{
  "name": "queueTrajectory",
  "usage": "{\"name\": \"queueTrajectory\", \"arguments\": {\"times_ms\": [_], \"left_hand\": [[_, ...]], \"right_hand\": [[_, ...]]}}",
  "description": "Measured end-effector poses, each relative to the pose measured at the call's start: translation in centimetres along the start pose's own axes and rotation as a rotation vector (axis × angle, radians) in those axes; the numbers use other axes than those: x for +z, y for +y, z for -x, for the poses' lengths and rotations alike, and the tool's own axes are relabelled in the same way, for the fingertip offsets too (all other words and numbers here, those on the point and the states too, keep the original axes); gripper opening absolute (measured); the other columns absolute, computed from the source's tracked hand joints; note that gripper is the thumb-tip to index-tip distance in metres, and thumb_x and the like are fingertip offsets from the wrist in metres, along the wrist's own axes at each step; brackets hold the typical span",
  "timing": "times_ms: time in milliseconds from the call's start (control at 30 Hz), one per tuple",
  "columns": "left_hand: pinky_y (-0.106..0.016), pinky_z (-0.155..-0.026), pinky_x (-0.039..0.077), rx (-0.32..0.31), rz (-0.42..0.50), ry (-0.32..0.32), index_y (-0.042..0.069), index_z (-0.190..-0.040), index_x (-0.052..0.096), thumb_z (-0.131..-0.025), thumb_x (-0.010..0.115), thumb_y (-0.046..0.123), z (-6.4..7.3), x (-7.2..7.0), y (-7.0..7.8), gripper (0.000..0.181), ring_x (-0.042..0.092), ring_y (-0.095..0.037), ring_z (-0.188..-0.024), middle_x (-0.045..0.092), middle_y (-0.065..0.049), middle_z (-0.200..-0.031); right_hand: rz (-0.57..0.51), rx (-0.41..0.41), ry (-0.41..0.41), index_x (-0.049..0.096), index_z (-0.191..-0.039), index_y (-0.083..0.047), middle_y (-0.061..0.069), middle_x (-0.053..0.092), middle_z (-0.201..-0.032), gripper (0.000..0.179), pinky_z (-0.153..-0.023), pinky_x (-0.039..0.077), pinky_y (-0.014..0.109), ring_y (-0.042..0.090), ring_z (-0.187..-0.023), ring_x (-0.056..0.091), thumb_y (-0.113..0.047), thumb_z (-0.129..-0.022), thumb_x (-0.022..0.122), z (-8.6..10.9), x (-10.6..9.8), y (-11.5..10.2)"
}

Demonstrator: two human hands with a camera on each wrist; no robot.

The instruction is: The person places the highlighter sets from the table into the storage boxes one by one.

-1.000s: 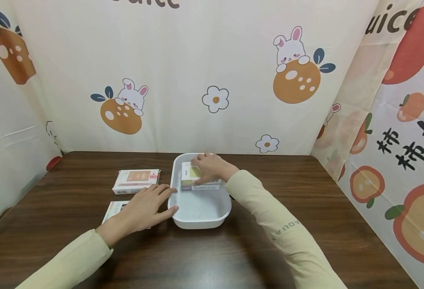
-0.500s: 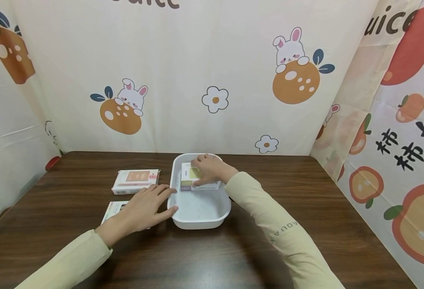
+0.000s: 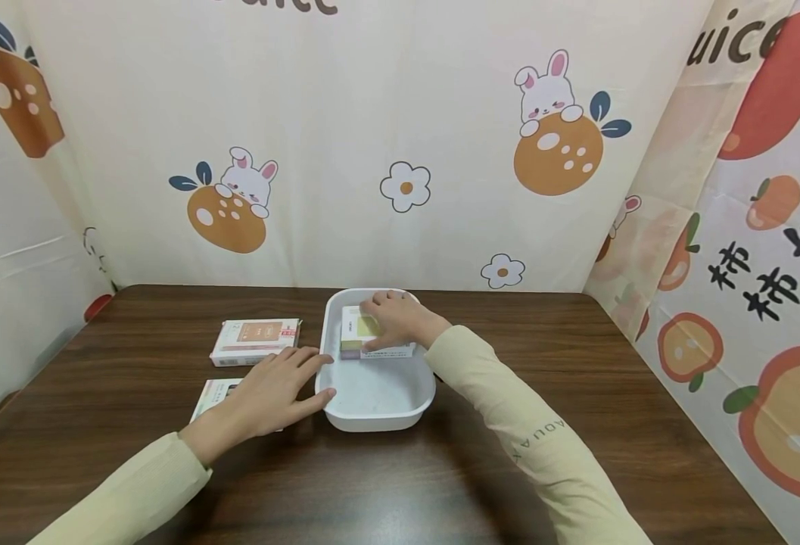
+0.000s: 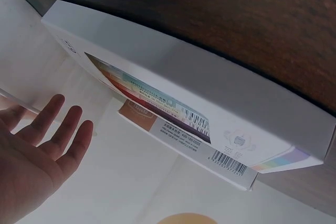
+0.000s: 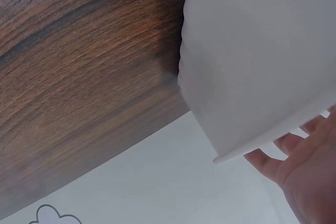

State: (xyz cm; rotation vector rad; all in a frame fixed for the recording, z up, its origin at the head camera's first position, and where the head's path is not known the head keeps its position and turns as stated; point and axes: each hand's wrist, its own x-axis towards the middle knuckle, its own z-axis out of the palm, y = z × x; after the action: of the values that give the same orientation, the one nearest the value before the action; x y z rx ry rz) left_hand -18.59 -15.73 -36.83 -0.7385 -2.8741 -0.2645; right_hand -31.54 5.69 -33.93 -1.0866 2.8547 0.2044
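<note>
A white plastic tray (image 3: pixel 381 401) stands at the middle of the table. In its far half lies a white and yellow-green cardboard box (image 3: pixel 350 333). My right hand (image 3: pixel 400 316) grips this box from above, thumb at the near side and fingers over the top. In the right wrist view the tray wall (image 5: pixel 252 66) hides the box. My left hand (image 3: pixel 273 390) rests its spread fingertips at the tray's left rim, palm over the table. Under that forearm lies a white box with a window and rainbow stripes (image 4: pixel 194 82), partly covered in the head view.
Another white box (image 3: pixel 256 343) with an orange-brown panel lies left of the tray, behind the rainbow-striped one. The dark wooden table (image 3: pixel 400 492) ends at a printed curtain (image 3: pixel 331 227) behind, with more curtain on both sides.
</note>
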Motion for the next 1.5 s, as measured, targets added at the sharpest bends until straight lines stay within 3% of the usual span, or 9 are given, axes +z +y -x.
{"name": "queueTrajectory", "arguments": {"times_ms": [500, 833, 1067, 1500], "left_hand": [[-0.049, -0.093, 0.04, -0.003, -0.003, 0.003, 0.017, -0.127, 0.052, -0.087, 0.044, 0.06, 0.1, 0.1, -0.1, 0.059, 0.05, -0.029, -0.116, 0.052, -0.007, -0.128], [-0.048, -0.092, 0.041, 0.001, -0.001, 0.005, 0.018, -0.127, 0.051, -0.087, 0.04, 0.063, 0.0, 0.1, -0.1, 0.062, 0.05, -0.028, -0.115, 0.052, -0.007, -0.127], [-0.049, -0.09, 0.041, 0.001, 0.008, 0.012, 0.018, -0.127, 0.052, -0.086, 0.048, 0.056, 0.0, 0.1, 0.0, 0.056, 0.051, -0.029, -0.114, 0.053, -0.007, -0.126], [-0.049, -0.091, 0.041, 0.006, 0.01, 0.02, 0.018, -0.126, 0.052, -0.086, 0.049, 0.055, 0.0, 0.1, 0.0, 0.055, 0.05, -0.028, -0.114, 0.052, -0.007, -0.126]], "right_hand": [[-0.017, 0.033, 0.017, 0.035, -0.141, -0.02, 0.003, 0.041, -0.14, 0.074, -0.103, 0.031, 0.05, 0.027, -0.127, 0.039, -0.058, -0.081, 0.056, 1.3, -0.9, 0.3], [-0.008, 0.012, 0.124, 0.038, -0.138, -0.019, 0.003, 0.045, -0.136, 0.066, -0.102, 0.032, 0.048, 0.026, -0.125, 0.04, -0.052, -0.084, 0.055, 3.9, -1.4, 0.7], [-0.003, -0.027, 0.195, 0.041, -0.136, -0.019, 0.003, 0.047, -0.132, 0.062, -0.095, 0.036, 0.045, 0.026, -0.12, 0.042, -0.048, -0.084, 0.057, 6.1, -1.1, 0.5], [-0.018, -0.061, 0.306, 0.045, -0.133, -0.016, 0.004, 0.05, -0.128, 0.06, -0.089, 0.038, 0.044, 0.024, -0.113, 0.045, -0.048, -0.084, 0.058, 9.8, -0.1, 0.2]]}}
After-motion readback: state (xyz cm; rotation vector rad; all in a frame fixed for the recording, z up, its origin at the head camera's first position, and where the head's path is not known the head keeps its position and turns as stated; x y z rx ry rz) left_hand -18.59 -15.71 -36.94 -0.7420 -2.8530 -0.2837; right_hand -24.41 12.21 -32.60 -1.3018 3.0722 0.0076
